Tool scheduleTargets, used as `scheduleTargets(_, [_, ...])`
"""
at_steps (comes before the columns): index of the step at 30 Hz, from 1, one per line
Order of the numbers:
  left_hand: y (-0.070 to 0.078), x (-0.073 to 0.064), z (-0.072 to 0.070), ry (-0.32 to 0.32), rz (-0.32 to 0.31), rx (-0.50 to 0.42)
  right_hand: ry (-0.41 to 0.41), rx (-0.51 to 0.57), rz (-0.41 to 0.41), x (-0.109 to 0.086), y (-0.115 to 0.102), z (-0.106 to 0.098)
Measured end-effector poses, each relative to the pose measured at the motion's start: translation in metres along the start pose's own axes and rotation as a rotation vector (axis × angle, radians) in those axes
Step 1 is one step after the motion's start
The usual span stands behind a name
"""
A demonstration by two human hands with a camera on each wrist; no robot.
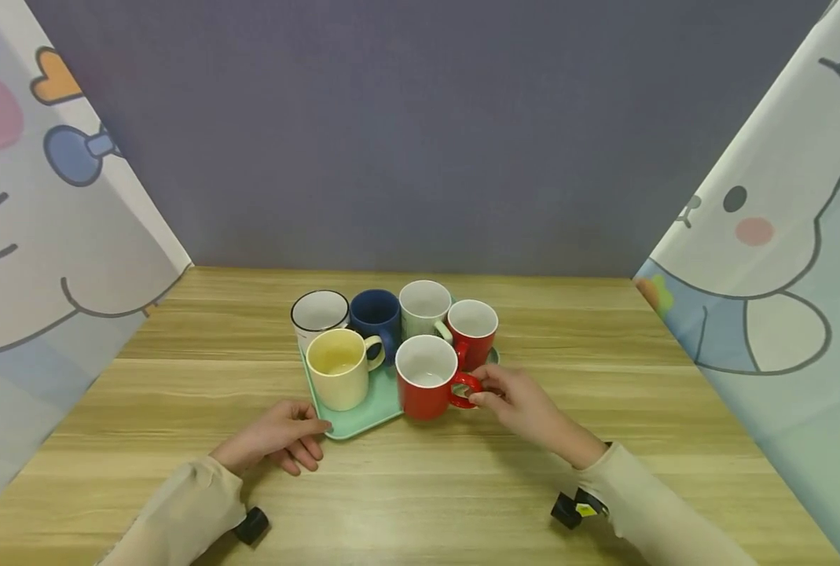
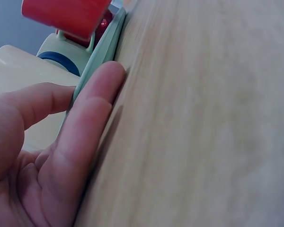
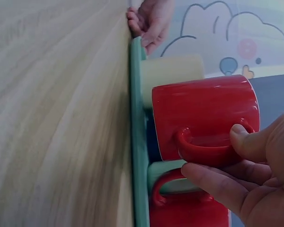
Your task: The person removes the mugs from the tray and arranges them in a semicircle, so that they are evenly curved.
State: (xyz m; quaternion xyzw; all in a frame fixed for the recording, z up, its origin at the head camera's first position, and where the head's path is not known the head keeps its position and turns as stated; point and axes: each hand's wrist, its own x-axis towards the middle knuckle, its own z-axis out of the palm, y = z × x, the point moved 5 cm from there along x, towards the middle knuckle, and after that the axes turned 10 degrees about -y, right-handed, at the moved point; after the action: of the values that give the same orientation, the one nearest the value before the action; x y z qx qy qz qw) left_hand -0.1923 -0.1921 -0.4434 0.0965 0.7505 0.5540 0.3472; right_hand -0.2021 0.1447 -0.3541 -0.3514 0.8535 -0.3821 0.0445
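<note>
My right hand [image 1: 522,401] pinches the handle of a red mug [image 1: 423,399] between thumb and fingers. This mug is upright with a white inside; in the right wrist view a gap shows between its base and the green tray [image 3: 138,94]. At the tray's near left corner my left hand [image 1: 285,436] pinches the rim, thumb on top and a finger [image 2: 85,123] along the underside. A pale yellow mug [image 1: 338,381] stands on the tray close to that hand. Another red mug [image 1: 471,334] stands behind the held one, its handle toward me.
Along the tray's back stand a white mug with a black rim [image 1: 319,310], a dark blue mug [image 1: 375,310] and a pale green mug [image 1: 420,314]. The wooden table [image 1: 420,503] runs to a grey panel [image 1: 420,141] behind, with cartoon-printed cloth on both sides.
</note>
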Motion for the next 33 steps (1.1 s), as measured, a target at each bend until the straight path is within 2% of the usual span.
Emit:
scheduleTargets(12, [0.001,-0.001,-0.002,-0.006,-0.001,0.007,0.129,0.103,0.033,-0.026,-0.02,-0.047])
scheduleTargets(19, [0.002,-0.001,0.002,-0.001,-0.004,0.009,0.207,0.135,0.049,-0.043,-0.02,-0.073])
scheduleTargets(24, [0.0,0.0,0.004,-0.002,0.004,0.006,0.283,0.093,0.054,-0.054,-0.017,-0.09])
scheduleTargets(33, [0.002,-0.003,0.002,0.0,0.014,0.006,0.361,-0.031,0.114,-0.066,-0.007,-0.112])
